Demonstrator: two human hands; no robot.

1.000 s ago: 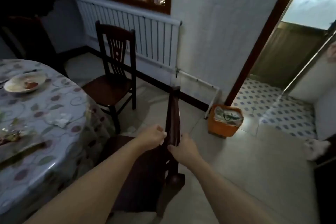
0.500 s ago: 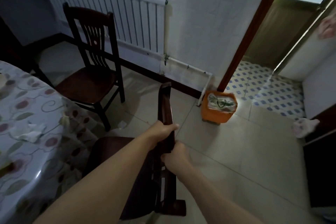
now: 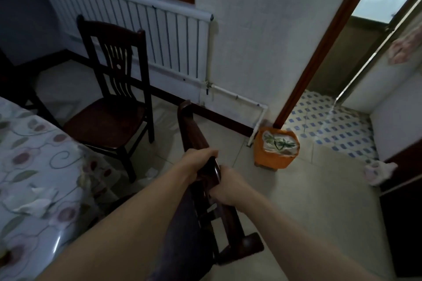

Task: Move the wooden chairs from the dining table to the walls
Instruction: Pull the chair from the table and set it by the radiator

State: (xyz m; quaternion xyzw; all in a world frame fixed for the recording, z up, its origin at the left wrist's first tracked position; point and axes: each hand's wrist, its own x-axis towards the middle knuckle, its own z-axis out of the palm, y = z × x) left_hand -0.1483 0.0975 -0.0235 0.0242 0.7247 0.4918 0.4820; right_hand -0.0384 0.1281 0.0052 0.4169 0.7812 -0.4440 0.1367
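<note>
While both hands grip chair back (image 3: 194,134), open tile floor (image 3: 308,201) rightward

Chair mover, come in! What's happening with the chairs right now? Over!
Left hand and right hand both gripping held chair's backrest. Second chair by the table. Orange bin near wall ahead.
</note>
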